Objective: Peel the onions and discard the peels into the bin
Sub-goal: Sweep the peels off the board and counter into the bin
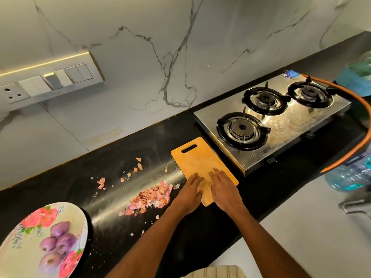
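Note:
Several peeled purple onions (58, 240) lie on a floral plate (24, 255) at the lower left of the black counter. A heap of pinkish onion peels (152, 198) sits on the counter left of a wooden cutting board (200, 161), with loose bits of peel (101, 182) scattered farther left. My left hand (190, 192) rests flat on the board's near left edge, fingers straight. My right hand (223, 188) lies flat on the board beside it, fingers straight. Neither hand holds anything. No bin is in view.
A steel three-burner gas stove (277, 125) stands right of the board, with an orange gas hose (359, 137) curving past it. A blue container (355, 81) and a water jug (349, 177) are at the far right. A switch panel (50, 79) is on the marble wall.

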A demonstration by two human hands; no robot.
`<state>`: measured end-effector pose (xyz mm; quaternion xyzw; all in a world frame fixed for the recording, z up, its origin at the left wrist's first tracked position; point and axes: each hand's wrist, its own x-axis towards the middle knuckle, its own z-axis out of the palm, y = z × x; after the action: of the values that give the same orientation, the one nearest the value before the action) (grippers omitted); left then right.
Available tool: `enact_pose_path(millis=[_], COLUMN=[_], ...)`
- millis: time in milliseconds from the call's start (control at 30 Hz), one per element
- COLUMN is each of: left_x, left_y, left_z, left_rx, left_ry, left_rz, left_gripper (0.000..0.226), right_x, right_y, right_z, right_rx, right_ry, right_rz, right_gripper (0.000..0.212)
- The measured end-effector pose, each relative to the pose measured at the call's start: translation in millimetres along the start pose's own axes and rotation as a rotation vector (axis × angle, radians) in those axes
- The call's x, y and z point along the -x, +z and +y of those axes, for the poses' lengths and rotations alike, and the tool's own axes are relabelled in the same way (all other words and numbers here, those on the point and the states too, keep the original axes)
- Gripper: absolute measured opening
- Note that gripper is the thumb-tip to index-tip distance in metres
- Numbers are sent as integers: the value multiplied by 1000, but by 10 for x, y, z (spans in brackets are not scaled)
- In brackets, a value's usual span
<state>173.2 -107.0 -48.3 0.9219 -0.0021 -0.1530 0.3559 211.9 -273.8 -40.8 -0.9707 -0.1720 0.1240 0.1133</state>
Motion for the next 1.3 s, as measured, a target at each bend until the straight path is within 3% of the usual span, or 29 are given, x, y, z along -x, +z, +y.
enact_pose_path(millis=[133,300,433,533,633,733,933,967,1033,1100,1167,1300], left_x=[-2,246,709,1087,1387,1549,1483,1474,1459,1470,1472,1426], left_y=[-33,-226,-477,-649,-801,-902,-888,-891,-929,-982,-1026,-1099], left_z=[55,-44,-416,-690,-912,-1084,-1268,-1296,-1373,-1463,-1557,-1727], left_rx=[28,-4,102,181,223,252,291,286,280,275,269,287], left_ry=[-27,-82,-262,-413,-544,-631,-630,-619,-600,-592,-604,-621], left_rz=[47,313,525,669,747,829,833,832,851,874,884,926], left_gripper=[53,49,44,43,45,45,49,50,50,50,50,48], right_x=[-60,-117,-274,-508,-754,-813,-467,-565,-943,-1364,-1614,-1451], right_y=[-50,-1,176,306,471,664,706,646,516,394,380,578], right_z=[0,-322,-851,-1177,-1356,-1535,-1957,-2017,-2190,-2325,-2413,-2656], right_rx=[22,-80,-318,-439,-393,-309,-495,-586,-668,-583,-460,-292], right_ry=[-11,-199,-367,-352,-297,-391,-701,-689,-607,-482,-447,-746], right_rz=[14,3,-13,-13,-14,-48,-350,-366,-247,-141,-193,-348], right_gripper=[54,54,52,57,71,79,54,51,48,51,54,55])
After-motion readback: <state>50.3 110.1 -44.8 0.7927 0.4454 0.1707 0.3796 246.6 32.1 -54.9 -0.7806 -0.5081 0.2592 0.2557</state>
